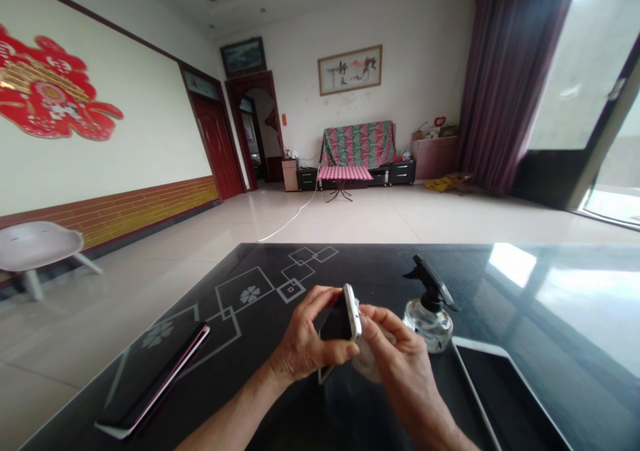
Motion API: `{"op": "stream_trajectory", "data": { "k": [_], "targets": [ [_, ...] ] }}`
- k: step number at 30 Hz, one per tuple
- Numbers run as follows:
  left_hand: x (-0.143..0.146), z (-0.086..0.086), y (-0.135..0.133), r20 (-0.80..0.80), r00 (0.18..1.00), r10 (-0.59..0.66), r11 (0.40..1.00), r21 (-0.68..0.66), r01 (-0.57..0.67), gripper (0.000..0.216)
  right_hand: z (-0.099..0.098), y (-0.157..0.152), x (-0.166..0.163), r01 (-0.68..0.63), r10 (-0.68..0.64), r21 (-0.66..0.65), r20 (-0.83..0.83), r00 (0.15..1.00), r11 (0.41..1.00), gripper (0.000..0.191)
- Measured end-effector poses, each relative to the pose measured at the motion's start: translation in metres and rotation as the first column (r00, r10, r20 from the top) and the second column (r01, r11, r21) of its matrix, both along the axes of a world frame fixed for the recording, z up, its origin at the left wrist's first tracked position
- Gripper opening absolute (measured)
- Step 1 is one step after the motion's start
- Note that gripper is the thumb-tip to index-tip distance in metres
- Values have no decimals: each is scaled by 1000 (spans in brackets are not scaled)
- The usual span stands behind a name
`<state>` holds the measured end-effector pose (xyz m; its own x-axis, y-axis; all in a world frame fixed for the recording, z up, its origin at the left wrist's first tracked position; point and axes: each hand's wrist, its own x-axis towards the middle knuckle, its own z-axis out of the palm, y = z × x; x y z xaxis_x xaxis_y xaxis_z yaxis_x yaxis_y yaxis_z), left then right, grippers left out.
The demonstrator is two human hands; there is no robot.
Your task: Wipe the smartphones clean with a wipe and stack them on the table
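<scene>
My left hand (pixel 307 334) grips a white-edged smartphone (pixel 337 321), thumb along the near end and fingers at the far end. The phone is tilted on its side, with its dark screen facing left. At its right edge, my right hand (pixel 400 351) pinches a crumpled white cloth or tissue (pixel 369 361) against the phone; part of it hangs below the fingers. Just beyond my right hand stands a clear spray bottle (pixel 429 321) with a black trigger head, holding liquid. A white tablet (pixel 510 391) with a dark screen lies to the right of that hand.
The glossy black table (pixel 260 397) carries grey square and flower patterns. On its left lies a dark folding case (pixel 155 381) with a pale edge. Past the table are a white chair (pixel 37 244) and a small table with a checked cloth (pixel 345 173).
</scene>
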<state>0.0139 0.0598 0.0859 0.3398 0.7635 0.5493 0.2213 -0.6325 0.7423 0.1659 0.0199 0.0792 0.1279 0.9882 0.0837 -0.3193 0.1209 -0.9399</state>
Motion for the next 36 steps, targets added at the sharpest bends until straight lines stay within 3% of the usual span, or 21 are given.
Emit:
{"op": "stream_trajectory", "data": {
  "k": [9,13,17,22,26,29,33,36],
  "targets": [
    [5,2,-4,-33,994,107,994,-35,-108,55,-5,5,2,-20,17,-50,-46,999,999,45],
    [-3,-2,6,142,988,53,975,-221,-20,46,0,4,1,-32,28,-57,-71,997,998,48],
    [-12,-8,14,349,933,89,894,-441,80,43,0,7,1,39,-46,-76,-93,995,996,50],
    [-18,-9,21,385,881,274,860,-508,-46,42,-7,9,0,41,-47,-108,-59,997,993,50],
    [-22,0,23,240,877,416,857,-427,-290,43,-12,10,0,30,-34,-135,-27,999,990,50],
    [-24,7,21,-71,883,463,844,-269,-464,42,-15,11,1,27,-28,-137,-8,1000,990,52],
    [-22,5,16,-522,734,435,830,-84,-551,41,-20,14,4,59,-57,-117,17,998,991,51],
    [-20,-5,14,-694,609,383,833,-25,-552,51,-25,17,7,99,-94,-100,48,994,990,47]
  ]
}}
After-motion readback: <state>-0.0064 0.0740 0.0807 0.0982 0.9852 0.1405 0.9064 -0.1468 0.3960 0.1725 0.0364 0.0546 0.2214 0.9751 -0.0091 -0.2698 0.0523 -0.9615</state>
